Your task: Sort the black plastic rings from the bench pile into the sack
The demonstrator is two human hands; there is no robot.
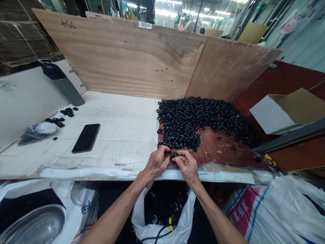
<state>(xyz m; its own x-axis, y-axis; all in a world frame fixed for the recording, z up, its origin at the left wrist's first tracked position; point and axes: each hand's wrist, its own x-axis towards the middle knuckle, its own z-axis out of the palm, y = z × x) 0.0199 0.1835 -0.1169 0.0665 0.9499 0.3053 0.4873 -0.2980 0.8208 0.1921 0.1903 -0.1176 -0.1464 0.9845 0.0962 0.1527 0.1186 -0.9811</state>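
Note:
Near the front edge of the table, my left hand (158,161) is closed in a pinch around a small black ring-like part (167,153). Facing it, my right hand (187,165) pinches a small black cap-like part (174,155) between thumb and fingertips. The two parts are close together; whether they touch is hard to tell. Just beyond my fingers spreads a large heap of small black plastic parts (182,123) on the reddish-brown board (212,145). Below my hands hangs an open white sack (139,217) with dark contents.
A phone (86,138) lies left on the white tabletop (127,135). Behind it are a grey bottle (66,86) and a plastic bag (37,132) beside loose black pieces. A plywood panel (132,61) closes the back. An open carton (279,113) and yellow-handled snips (269,160) are at right.

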